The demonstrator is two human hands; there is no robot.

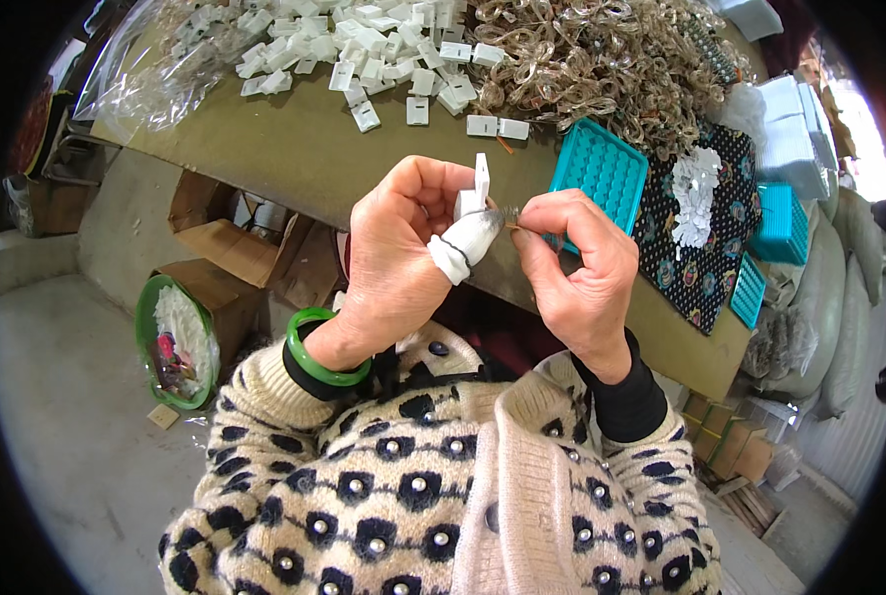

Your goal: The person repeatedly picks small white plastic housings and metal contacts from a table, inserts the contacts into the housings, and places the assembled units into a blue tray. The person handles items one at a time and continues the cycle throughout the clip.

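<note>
My left hand (pixel 379 268) is closed around a small white plastic housing (pixel 482 180), which stands up on edge between the fingers and thumb. White cloth (pixel 453 256) tied with a dark band covers that thumb, its tip smudged grey. Just right of the thumb tip, my right hand (pixel 592 278) pinches the end of a thin copper-coloured wire (pixel 511 226). Both hands are raised over the near table edge, close together. Beyond them lie two white housings (pixel 498 126), with a bit of orange wire (pixel 505 146) beside them.
White housings (pixel 383 59) and clear coiled cords (pixel 602 69) are heaped on the table (pixel 205 144). A teal tray (pixel 617 149) lies right, next to patterned cloth (pixel 661 258) bearing white pieces (pixel 696 193). Left on the floor stand a green basin (pixel 145 327) and cardboard boxes (pixel 230 248).
</note>
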